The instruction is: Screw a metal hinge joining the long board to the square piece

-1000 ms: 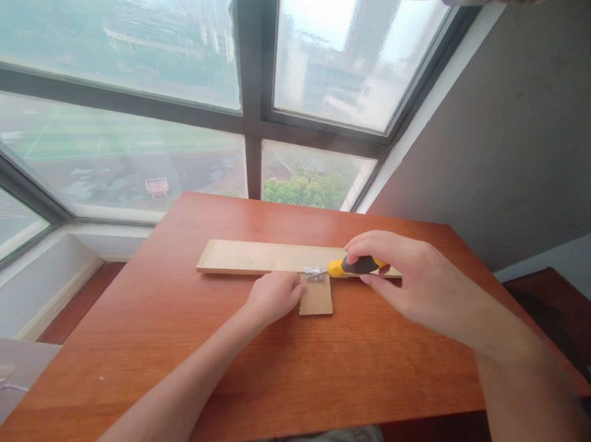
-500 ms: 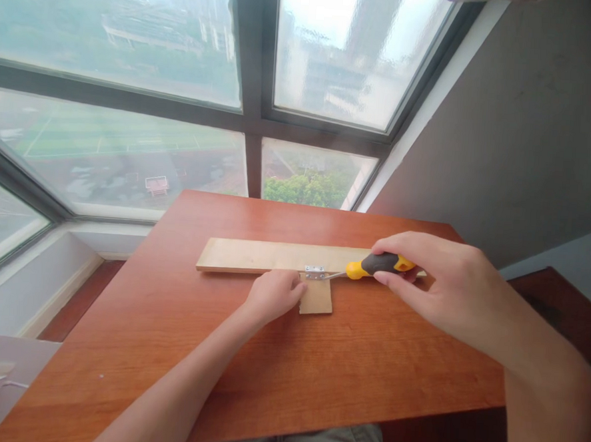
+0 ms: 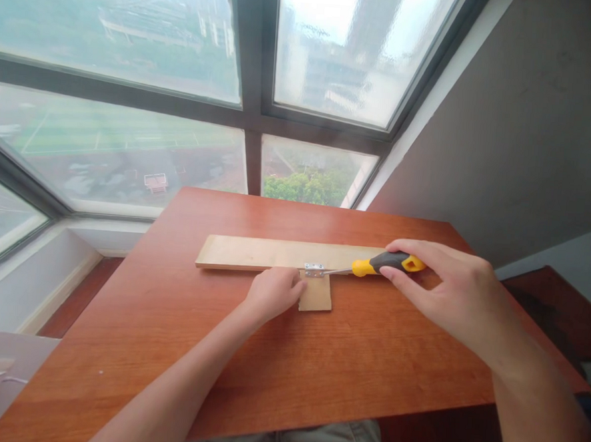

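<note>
Head: screwdriver (image 3: 365,267) tip indistinct at hinge (image 3: 314,270)

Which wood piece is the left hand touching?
The short piece, near side of the hinge; the long board lies behind, under the screwdriver.

L hand (image 3: 274,293) hides small block (image 3: 317,296) left edge; hinge (image 3: 314,270) screws too small to tell.

Single head-worn view — faces forward and down over table (image 3: 347,364), near; window (image 3: 130,144) beyond, wall (image 3: 531,129) at right.
</note>
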The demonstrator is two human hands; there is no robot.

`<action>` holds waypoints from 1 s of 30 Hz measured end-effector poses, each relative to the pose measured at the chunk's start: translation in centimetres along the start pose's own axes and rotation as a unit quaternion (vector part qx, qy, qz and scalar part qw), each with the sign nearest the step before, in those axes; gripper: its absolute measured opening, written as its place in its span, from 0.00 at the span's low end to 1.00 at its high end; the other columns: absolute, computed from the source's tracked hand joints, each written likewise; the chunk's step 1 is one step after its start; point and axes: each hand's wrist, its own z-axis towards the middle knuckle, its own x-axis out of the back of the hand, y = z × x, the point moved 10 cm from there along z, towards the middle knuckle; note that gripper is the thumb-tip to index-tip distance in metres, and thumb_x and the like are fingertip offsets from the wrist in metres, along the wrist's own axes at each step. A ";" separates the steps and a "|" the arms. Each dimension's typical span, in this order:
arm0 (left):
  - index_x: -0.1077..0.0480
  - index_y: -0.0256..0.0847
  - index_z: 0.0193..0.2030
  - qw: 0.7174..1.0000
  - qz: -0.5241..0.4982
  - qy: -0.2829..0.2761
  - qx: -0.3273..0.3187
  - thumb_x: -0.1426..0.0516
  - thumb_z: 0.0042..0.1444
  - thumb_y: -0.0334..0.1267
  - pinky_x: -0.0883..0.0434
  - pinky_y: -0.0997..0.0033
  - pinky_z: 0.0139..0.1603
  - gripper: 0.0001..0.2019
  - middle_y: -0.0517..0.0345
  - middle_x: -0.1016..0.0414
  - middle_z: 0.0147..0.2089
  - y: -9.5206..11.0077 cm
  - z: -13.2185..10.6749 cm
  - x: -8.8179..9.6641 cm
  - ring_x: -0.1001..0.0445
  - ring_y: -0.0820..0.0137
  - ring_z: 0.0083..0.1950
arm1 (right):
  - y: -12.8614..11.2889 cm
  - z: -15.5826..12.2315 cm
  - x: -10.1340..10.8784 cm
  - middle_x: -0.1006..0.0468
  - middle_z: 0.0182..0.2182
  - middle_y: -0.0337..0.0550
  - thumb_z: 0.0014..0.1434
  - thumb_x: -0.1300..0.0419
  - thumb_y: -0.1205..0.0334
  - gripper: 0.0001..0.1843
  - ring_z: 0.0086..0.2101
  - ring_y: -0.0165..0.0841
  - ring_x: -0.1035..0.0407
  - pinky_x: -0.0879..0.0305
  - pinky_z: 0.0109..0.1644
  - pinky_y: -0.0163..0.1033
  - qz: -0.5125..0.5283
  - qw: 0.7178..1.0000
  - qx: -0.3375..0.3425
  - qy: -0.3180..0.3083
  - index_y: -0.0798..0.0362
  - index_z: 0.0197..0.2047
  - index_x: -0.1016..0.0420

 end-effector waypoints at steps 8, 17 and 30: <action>0.31 0.44 0.29 1.000 0.015 -0.001 0.001 0.48 0.62 0.47 0.38 0.71 0.32 0.14 0.55 0.21 0.34 0.2 0.0 0.2 0.24 0.62 0.37 | -0.1 -0.1 -0.3 0.16 0.42 0.41 0.60 0.35 0.63 0.11 0.39 0.36 0.21 0.29 0.45 0.39 -0.013 1.000 0.011 0.006 0.51 0.47 0.24; 0.31 0.44 0.29 1.000 0.015 -0.005 0.003 0.48 0.62 0.47 0.40 0.71 0.30 0.14 0.54 0.21 0.34 0.3 0.0 0.2 0.24 0.63 0.36 | 1.0 -0.4 -0.3 0.16 0.38 0.43 0.61 0.35 0.54 0.12 0.35 0.38 0.22 0.32 0.37 0.40 -0.083 0.996 -0.028 0.033 0.51 0.44 0.24; 0.31 0.44 0.27 1.000 0.006 0.005 -0.003 0.50 0.62 0.48 0.41 0.70 0.29 0.16 0.55 0.21 0.33 0.2 0.1 0.1 0.25 0.63 0.34 | -4.3 -0.6 -2.4 0.26 0.53 0.42 0.64 0.44 0.72 0.16 0.48 0.37 0.28 0.32 0.48 0.42 -0.002 0.987 0.117 -0.109 0.45 0.52 0.30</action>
